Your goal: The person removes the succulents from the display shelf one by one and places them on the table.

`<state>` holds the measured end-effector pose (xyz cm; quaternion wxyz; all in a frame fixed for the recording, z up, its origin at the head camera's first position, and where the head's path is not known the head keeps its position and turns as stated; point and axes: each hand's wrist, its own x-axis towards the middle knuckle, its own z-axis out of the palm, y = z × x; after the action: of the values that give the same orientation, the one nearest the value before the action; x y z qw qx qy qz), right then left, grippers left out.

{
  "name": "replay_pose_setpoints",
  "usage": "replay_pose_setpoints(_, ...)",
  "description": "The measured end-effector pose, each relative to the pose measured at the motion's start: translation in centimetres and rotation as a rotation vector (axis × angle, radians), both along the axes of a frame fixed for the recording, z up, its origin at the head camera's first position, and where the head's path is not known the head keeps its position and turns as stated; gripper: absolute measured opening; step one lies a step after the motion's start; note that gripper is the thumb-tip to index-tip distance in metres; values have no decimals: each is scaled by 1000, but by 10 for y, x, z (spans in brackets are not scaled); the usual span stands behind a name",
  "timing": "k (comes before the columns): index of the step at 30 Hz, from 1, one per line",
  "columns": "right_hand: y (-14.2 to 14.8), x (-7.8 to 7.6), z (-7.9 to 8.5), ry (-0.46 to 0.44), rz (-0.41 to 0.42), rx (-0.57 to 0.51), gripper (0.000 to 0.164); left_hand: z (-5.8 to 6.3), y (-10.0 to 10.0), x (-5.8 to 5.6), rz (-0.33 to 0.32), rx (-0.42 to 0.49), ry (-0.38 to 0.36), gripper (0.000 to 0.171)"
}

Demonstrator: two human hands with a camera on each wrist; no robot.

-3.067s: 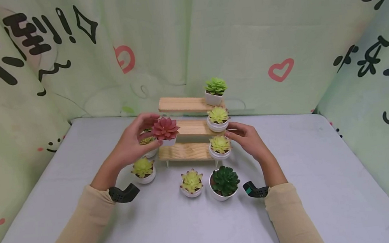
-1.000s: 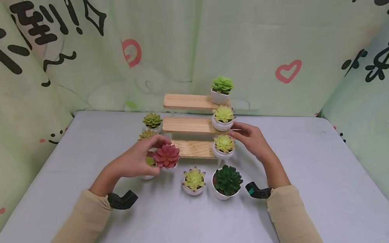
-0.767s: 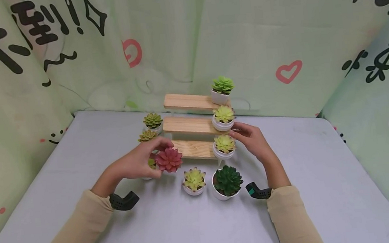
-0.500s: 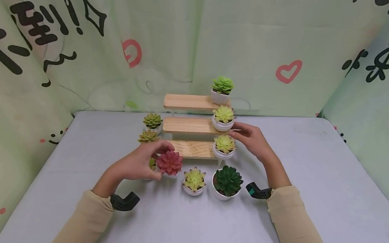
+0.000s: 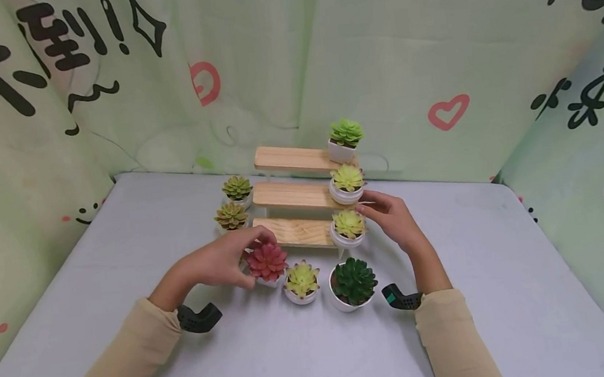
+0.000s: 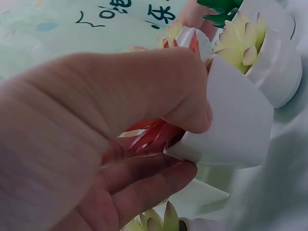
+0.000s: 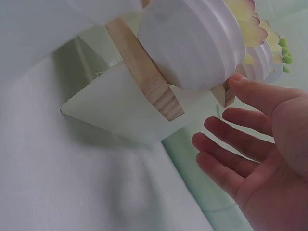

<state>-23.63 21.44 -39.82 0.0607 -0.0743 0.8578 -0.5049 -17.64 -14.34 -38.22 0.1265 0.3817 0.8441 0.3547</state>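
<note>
Pinching a white angular pot (image 6: 236,120) containing a red pointed-leaf succulent (image 5: 268,261), our left hand (image 5: 227,257) is before the tiered wooden shelf (image 5: 301,232). Only the right-wrist view shows our right hand (image 7: 276,178) with all fingers loosely spread, thumb beside a white ribbed pot (image 7: 192,43) holding a yellow-green succulent (image 7: 250,29).

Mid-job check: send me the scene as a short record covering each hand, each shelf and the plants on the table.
Left hand: pinches the white pot of the red succulent
Red succulent's pot on table: cannot tell
Right hand: at the stand's right end, holding nothing; contact unclear
Top shelf: bright green succulent, right end
Middle shelf: yellow-green succulent, right end
Bottom shelf: another yellow-green succulent, right end
In front of stand: third yellow-green succulent, dark green succulent
</note>
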Motion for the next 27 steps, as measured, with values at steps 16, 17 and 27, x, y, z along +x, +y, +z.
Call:
replay_pose_setpoints(16,1,1,0,1,7,14,58,-3,5,2,8,-154,72,65)
replay_pose_setpoints(17,1,0,0,2,8,13,58,-4,5,3,7,-159,73,65)
replay_pose_setpoints(27,1,0,0,7,14,9,60,-3,7,3,4,-178,91,63)
